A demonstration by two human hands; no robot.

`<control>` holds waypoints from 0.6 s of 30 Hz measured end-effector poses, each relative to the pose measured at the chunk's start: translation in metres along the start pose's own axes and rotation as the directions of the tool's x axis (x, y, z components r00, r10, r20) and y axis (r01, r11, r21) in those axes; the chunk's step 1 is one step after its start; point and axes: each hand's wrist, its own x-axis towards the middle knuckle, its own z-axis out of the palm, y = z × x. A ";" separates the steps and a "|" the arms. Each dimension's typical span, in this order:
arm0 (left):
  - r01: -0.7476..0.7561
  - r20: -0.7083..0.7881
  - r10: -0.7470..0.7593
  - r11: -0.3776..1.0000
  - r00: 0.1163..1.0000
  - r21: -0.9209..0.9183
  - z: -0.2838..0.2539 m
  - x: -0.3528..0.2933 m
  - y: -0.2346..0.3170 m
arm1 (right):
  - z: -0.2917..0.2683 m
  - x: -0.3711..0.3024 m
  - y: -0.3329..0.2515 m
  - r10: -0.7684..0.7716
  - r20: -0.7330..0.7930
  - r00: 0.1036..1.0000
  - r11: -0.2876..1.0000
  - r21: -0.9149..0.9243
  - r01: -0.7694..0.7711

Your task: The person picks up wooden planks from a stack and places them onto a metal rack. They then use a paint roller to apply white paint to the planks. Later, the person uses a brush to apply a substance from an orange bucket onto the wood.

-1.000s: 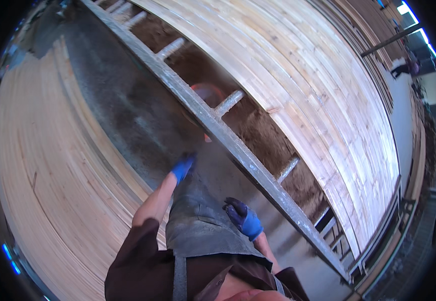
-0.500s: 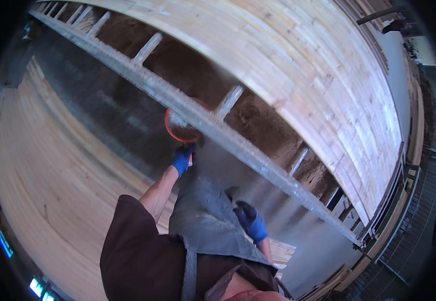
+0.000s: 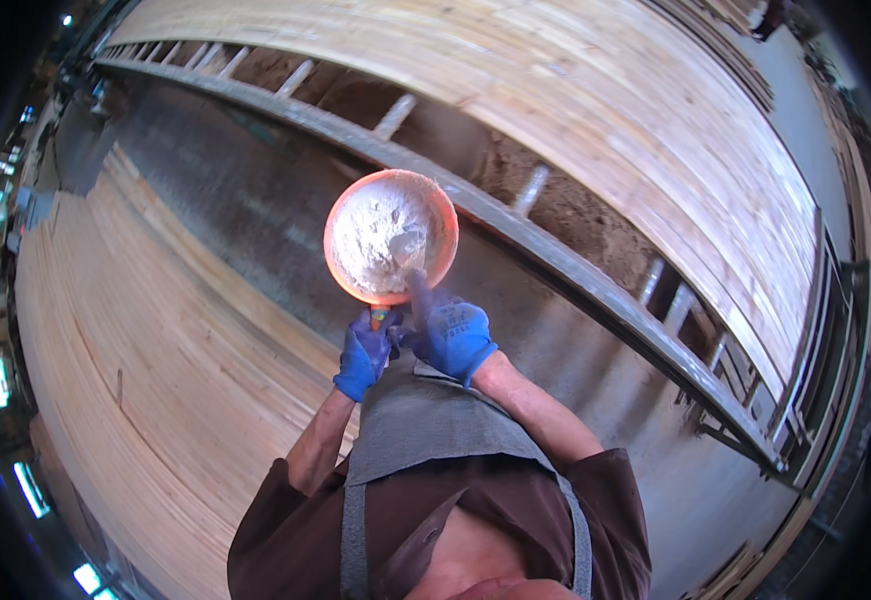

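An orange long-handled dipper [image 3: 438, 200] is held up in front of me. Its round bowl contains a white, paste-like or powdery mass [image 3: 370, 235] with an uneven surface. My left hand [image 3: 361, 358], in a blue and purple glove, is closed round the dipper's short visible handle. Close beside it, my right hand [image 3: 455, 335], gloved the same way, grips a small flat-bladed scraper [image 3: 410, 248]. The blade rests in the white mass near the bowl's lower right side. Motion blurs the scraper's handle, and the gloved fingers partly hide it.
Long pale boards [image 3: 595, 130] lie side by side across the far right, beyond a metal rail [image 3: 475, 200] with short crossbars. Brown dust or sawdust shows between the bars. A stack of long boards [image 3: 165, 340] lies on my left, with grey floor [image 3: 225, 190] between.
The dipper has come nearer and turned up, showing its white contents. My right hand has moved from beside my apron to the bowl, with the scraper in the white mass.
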 end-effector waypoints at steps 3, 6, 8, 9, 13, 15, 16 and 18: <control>0.028 0.094 -0.039 0.993 0.995 0.118 0.044 -0.017 0.025 | -0.057 -0.040 0.022 0.081 -0.084 0.993 0.995 -0.051 -0.086; 0.115 0.169 -0.133 0.987 0.977 0.111 0.084 -0.032 0.053 | -0.137 -0.098 0.031 0.118 -0.262 0.958 0.989 0.120 -0.089; 0.119 0.236 -0.153 0.981 0.960 0.152 0.111 -0.030 0.062 | -0.172 -0.122 0.044 0.124 -0.393 0.911 0.976 0.214 -0.041; 0.128 0.272 -0.168 0.979 0.948 0.159 0.128 -0.026 0.066 | -0.186 -0.129 0.051 0.148 -0.383 0.912 0.962 0.270 -0.042; -0.179 0.544 -0.008 0.940 0.839 0.290 0.193 0.004 0.062 | -0.191 -0.146 0.106 0.521 -0.128 0.844 0.415 0.902 -0.119; -0.125 0.646 0.031 0.987 0.763 0.100 0.209 0.032 0.040 | -0.195 -0.155 0.117 0.533 -0.183 0.826 0.347 0.938 -0.015; 0.018 0.568 -0.169 0.965 0.805 0.261 0.236 0.018 0.062 | -0.217 -0.166 0.110 0.554 -0.156 0.818 0.301 0.953 -0.023; 0.024 0.616 -0.212 0.954 0.759 0.298 0.253 0.024 0.074 | -0.248 -0.183 0.109 0.689 -0.116 0.715 0.182 0.983 -0.016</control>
